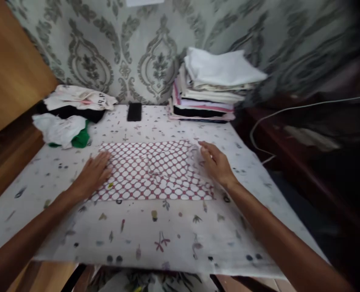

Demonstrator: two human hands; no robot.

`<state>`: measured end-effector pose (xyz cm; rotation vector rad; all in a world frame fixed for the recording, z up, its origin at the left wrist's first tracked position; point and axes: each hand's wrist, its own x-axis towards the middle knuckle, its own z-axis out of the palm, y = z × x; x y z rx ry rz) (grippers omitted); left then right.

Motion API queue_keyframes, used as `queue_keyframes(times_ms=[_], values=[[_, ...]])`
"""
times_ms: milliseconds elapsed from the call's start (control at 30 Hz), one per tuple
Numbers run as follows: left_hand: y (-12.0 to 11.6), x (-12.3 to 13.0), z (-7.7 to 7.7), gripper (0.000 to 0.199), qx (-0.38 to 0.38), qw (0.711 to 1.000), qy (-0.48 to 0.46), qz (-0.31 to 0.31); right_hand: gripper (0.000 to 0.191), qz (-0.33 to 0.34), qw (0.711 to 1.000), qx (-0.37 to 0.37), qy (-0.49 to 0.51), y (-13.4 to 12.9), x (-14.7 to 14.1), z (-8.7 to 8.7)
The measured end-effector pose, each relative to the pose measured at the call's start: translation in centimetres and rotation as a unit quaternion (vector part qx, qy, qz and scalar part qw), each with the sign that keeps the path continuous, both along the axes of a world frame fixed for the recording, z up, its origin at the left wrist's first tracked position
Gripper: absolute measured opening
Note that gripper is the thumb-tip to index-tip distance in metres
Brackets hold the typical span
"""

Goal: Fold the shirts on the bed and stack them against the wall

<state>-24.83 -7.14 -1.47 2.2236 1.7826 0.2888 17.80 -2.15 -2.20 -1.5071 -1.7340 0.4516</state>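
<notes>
A white cloth with a red lattice pattern [164, 187] lies folded into a wide strip on the table, with some wrinkles near its middle and right end. My left hand [95, 173] rests flat on the cloth's left end, fingers stretched out. At the right end is my right hand [215, 162], its fingers curled and pinched together beside the cloth's edge. A pale, blurred bit shows at those fingertips, too unclear to name.
A table covered in printed white cloth [137, 239] holds a tall stack of folded fabric [210, 101] at the back right, a black phone [134, 112] at the back, and crumpled clothes [62, 127] at the back left. A white cable [313, 103] hangs at the right.
</notes>
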Motion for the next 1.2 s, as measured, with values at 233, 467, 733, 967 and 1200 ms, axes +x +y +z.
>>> queue_keyframes(times_ms=[233, 467, 733, 967, 1200], values=[[2.4, 9.1, 3.1, 0.071, -0.104, 0.909, -0.400, 0.047, 0.044, -0.129, 0.963, -0.199, 0.125, -3.5, 2.8, -0.2], [5.3, 20.6, 2.9, 0.065, -0.221, 0.719, -0.649, 0.108, 0.036, -0.097, 0.955, -0.252, 0.123, -3.7, 0.0, 1.6], [6.1, 22.1, 0.6, 0.052, -0.167, 0.687, -0.687, 0.170, 0.055, -0.047, 0.815, -0.413, 0.405, -1.9, -2.8, 3.9], [6.0, 21.9, 0.3, 0.052, -0.187, 0.646, -0.712, 0.201, 0.042, 0.102, 0.845, -0.361, 0.380, -2.1, -4.7, 4.4], [6.2, 19.8, 2.8, 0.060, -0.271, 0.542, -0.775, 0.182, 0.055, 0.170, 0.824, -0.364, 0.400, -2.2, -10.0, 6.3]])
